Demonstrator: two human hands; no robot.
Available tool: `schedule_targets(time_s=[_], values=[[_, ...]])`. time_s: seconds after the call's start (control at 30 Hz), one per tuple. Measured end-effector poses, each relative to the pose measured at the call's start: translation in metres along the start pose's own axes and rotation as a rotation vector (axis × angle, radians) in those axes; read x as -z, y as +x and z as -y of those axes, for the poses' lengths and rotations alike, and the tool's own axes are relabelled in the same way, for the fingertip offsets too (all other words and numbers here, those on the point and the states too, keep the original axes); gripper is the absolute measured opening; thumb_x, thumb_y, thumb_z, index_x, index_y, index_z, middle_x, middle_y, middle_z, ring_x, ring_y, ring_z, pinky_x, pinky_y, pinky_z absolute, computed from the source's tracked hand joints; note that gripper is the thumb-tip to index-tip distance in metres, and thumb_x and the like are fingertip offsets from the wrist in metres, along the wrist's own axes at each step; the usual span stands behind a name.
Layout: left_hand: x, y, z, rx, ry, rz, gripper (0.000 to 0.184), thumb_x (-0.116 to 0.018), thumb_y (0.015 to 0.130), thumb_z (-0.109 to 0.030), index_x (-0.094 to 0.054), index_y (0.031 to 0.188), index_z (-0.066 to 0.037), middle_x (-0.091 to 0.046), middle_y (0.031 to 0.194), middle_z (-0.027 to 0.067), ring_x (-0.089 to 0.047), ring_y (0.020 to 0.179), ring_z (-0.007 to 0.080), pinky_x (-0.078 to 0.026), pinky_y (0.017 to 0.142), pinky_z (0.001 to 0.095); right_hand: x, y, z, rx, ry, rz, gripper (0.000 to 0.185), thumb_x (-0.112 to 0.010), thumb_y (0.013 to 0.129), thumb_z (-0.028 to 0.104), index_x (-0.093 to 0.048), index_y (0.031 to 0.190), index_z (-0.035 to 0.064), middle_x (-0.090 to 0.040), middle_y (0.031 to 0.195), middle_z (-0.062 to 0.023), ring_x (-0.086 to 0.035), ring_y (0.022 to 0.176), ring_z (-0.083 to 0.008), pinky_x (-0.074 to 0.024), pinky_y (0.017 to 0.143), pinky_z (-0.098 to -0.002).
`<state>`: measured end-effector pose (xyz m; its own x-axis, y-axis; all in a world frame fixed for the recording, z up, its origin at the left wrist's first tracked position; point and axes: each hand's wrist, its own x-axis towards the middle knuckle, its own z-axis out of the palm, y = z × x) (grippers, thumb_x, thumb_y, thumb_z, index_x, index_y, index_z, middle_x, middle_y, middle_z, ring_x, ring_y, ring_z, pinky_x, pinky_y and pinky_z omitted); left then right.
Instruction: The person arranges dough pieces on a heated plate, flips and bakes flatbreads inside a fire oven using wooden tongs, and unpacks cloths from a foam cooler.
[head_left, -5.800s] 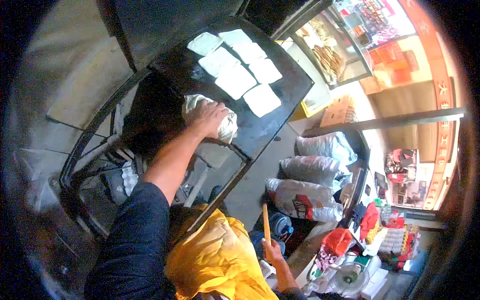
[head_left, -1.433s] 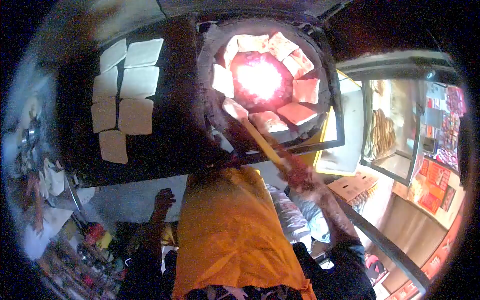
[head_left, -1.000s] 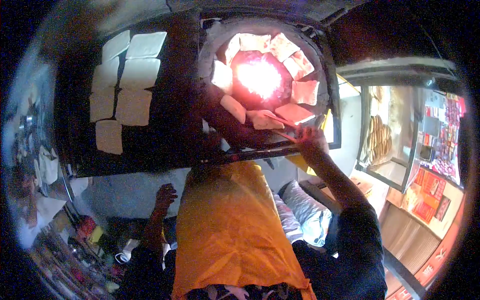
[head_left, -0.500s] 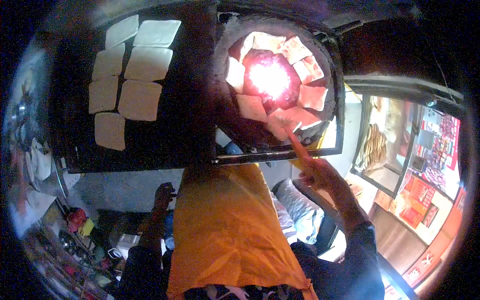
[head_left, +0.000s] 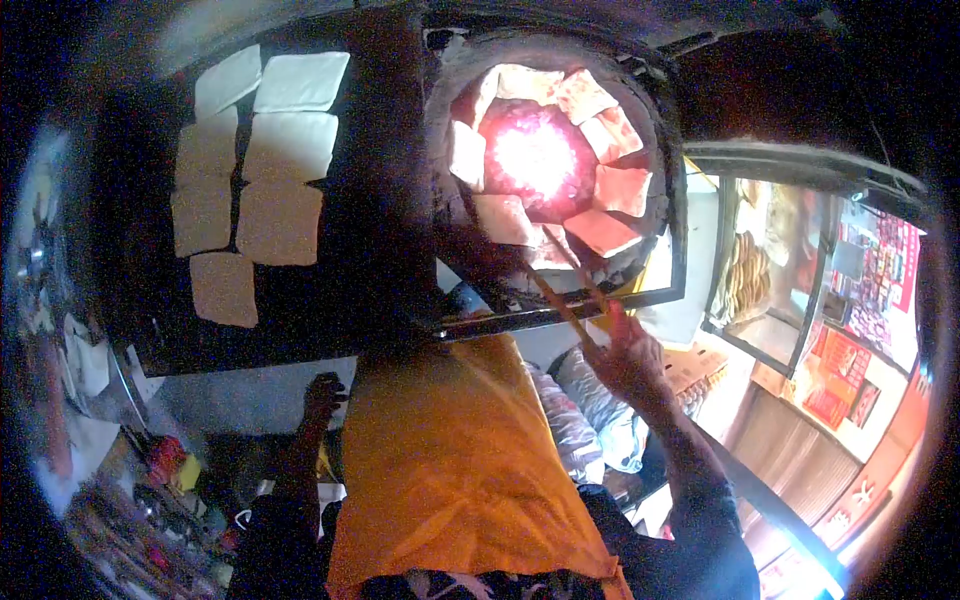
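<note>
My right hand point(head_left: 628, 355) is closed on a pair of long tongs or sticks point(head_left: 566, 306), whose two arms are spread apart. Their far ends are at a flat bread point(head_left: 555, 248) on the near side of the round oven point(head_left: 650, 120). Several square breads point(head_left: 618, 190) ring the glowing centre point(head_left: 532, 160). On the dark board point(head_left: 370, 210) to the left lie several pale dough squares point(head_left: 282, 222) in two columns. My left hand point(head_left: 325, 395) hangs below the board's near edge, its fingers curled; whether it holds anything is too dark to tell.
A yellow-orange apron point(head_left: 450, 450) covers my front. Filled sacks point(head_left: 600, 410) lie below the oven's edge. A glass case point(head_left: 765, 265) with stacked breads stands at the right, above a cardboard box point(head_left: 695, 368). Cluttered items point(head_left: 165, 460) are at the lower left.
The view has turned from the board and cloth to the oven. Lately the tongs have opened over the near bread, and the near-left bread lies flatter than a second ago.
</note>
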<state>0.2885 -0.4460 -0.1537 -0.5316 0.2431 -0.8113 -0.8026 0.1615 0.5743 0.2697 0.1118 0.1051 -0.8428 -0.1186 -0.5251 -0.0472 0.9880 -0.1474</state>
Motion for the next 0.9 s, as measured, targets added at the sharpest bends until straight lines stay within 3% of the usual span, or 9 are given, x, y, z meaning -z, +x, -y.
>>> schedule_targets(time_s=[0.03, 0.17, 0.27, 0.3, 0.43, 0.47, 0.57, 0.77, 0.9], values=[[-0.004, 0.004, -0.005, 0.128, -0.060, -0.056, 0.039, -0.064, 0.087, -0.017, -0.054, 0.122, -0.005, -0.064, 0.102, 0.0131, -0.066, 0.087, 0.0262, -0.057, 0.066, 0.0362, 0.004, 0.011, 0.009, -0.310, -0.099, -0.180, 0.062, -0.064, 0.080, 0.032, -0.042, 0.125, -0.0050, -0.055, 0.098, -0.0184, -0.059, 0.087, -0.0370, -0.0494, 0.067, -0.0486], [-0.004, 0.008, -0.018, 0.112, -0.267, 0.003, 0.037, -0.065, 0.086, -0.015, -0.056, 0.121, -0.006, -0.065, 0.099, 0.0134, -0.067, 0.083, 0.0266, -0.057, 0.064, 0.0375, -0.062, 0.059, -0.011, -0.111, -0.600, -0.471, 0.053, -0.059, 0.081, 0.025, -0.049, 0.121, -0.0069, -0.059, 0.088, -0.0126, -0.060, 0.079, -0.0276, -0.0495, 0.063, -0.0398], [0.014, 0.017, -0.012, 0.144, -0.271, 0.021, 0.034, -0.065, 0.087, -0.016, -0.057, 0.119, -0.007, -0.066, 0.096, 0.0126, -0.067, 0.078, 0.0266, -0.057, 0.063, 0.0385, -0.067, 0.066, -0.011, -0.048, -0.594, -0.487, 0.046, -0.056, 0.081, 0.020, -0.051, 0.119, -0.0051, -0.059, 0.087, -0.0103, -0.060, 0.077, -0.0260, -0.0475, 0.060, -0.0397], [0.019, 0.017, -0.009, 0.143, -0.267, 0.014, 0.034, -0.065, 0.087, -0.016, -0.057, 0.119, -0.007, -0.066, 0.096, 0.0126, -0.067, 0.078, 0.0266, -0.057, 0.063, 0.0385, -0.048, 0.066, -0.006, -0.186, -0.086, -0.253, 0.045, -0.054, 0.081, 0.019, -0.052, 0.120, -0.0030, -0.059, 0.089, -0.0094, -0.060, 0.076, -0.0256, -0.0470, 0.059, -0.0390], [0.021, 0.022, -0.002, 0.202, -0.233, -0.050, 0.032, -0.065, 0.087, -0.019, -0.058, 0.116, -0.008, -0.066, 0.094, 0.0120, -0.067, 0.075, 0.0261, -0.056, 0.058, 0.0379, -0.048, 0.052, 0.018, -0.160, -0.467, -0.361, 0.032, -0.054, 0.082, 0.020, -0.058, 0.108, 0.0026, -0.060, 0.083, -0.0087, -0.063, 0.073, -0.0234, -0.0494, 0.057, -0.0385], [0.022, 0.021, 0.000, 0.231, -0.200, -0.090, 0.032, -0.066, 0.087, -0.020, -0.058, 0.116, -0.008, -0.066, 0.094, 0.0119, -0.067, 0.074, 0.0261, -0.056, 0.056, 0.0375, -0.018, 0.070, 0.039, -0.350, -0.287, -0.030, 0.029, -0.054, 0.082, 0.021, -0.058, 0.105, 0.0041, -0.062, 0.082, -0.0095, -0.065, 0.072, -0.0249, -0.0506, 0.057, -0.0393], [0.035, 0.028, 0.018, 0.240, -0.351, -0.010, 0.031, -0.065, 0.088, -0.020, -0.058, 0.117, -0.008, -0.066, 0.095, 0.0130, -0.067, 0.073, 0.0276, -0.055, 0.052, 0.0367, -0.035, 0.077, 0.049, -0.297, -0.256, -0.226, 0.029, -0.055, 0.083, 0.022, -0.058, 0.104, 0.0031, -0.062, 0.080, -0.0101, -0.066, 0.073, -0.0258, -0.0527, 0.060, -0.0401], [0.034, 0.031, 0.024, 0.121, -0.276, -0.007, 0.033, -0.064, 0.088, -0.016, -0.057, 0.119, -0.006, -0.065, 0.100, 0.0147, -0.067, 0.073, 0.0300, -0.054, 0.050, 0.0366, 0.006, 0.021, -0.007, -0.223, 0.666, -0.070, 0.055, -0.070, 0.078, 0.040, -0.056, 0.120, 0.0082, -0.066, 0.099, -0.0161, -0.066, 0.086, -0.0327, -0.0544, 0.071, -0.0424], [0.019, 0.030, 0.031, 0.168, -0.445, 0.040, 0.035, -0.065, 0.087, -0.013, -0.056, 0.120, -0.006, -0.065, 0.103, 0.0140, -0.068, 0.074, 0.0300, -0.054, 0.050, 0.0353, 0.000, -0.031, -0.094, -0.340, -0.354, -0.226, 0.063, -0.067, 0.078, 0.034, -0.047, 0.132, 0.0085, -0.060, 0.096, -0.0081, -0.057, 0.078, -0.0248, -0.0430, 0.064, -0.0399]])
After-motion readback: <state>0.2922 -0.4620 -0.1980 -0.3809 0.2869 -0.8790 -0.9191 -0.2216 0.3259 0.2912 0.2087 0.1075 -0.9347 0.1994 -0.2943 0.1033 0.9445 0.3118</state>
